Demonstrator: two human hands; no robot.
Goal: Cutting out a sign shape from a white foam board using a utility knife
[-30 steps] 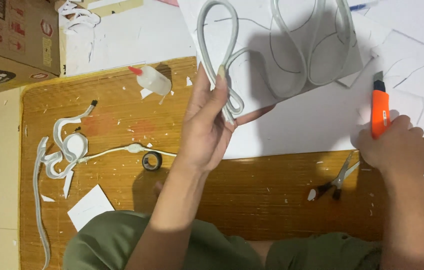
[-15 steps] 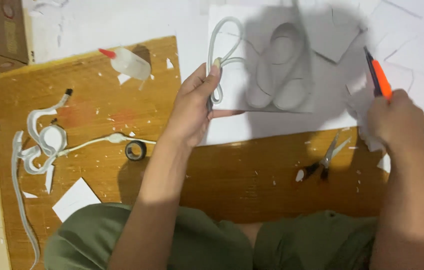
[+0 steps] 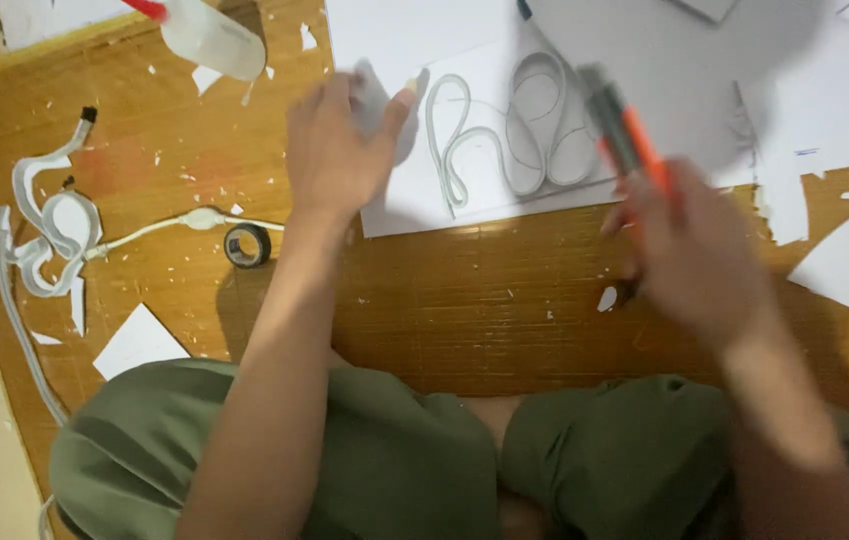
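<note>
Utility knife (image 3: pixel 629 135), orange and blurred, sits clamped in my right hand (image 3: pixel 694 250) just right of the white looped strip (image 3: pixel 504 135); left hand (image 3: pixel 339 150) pinches that sheet's (image 3: pixel 414 60) edge.

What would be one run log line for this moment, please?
left hand: holding white strip end on white sheet | right hand: gripping orange cutter

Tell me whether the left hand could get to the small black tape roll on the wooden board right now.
Probably yes. The tape roll lies in the open just beside the left wrist, nothing over it. The left hand is pinching a small pale piece, though, so it isn't free.
</note>
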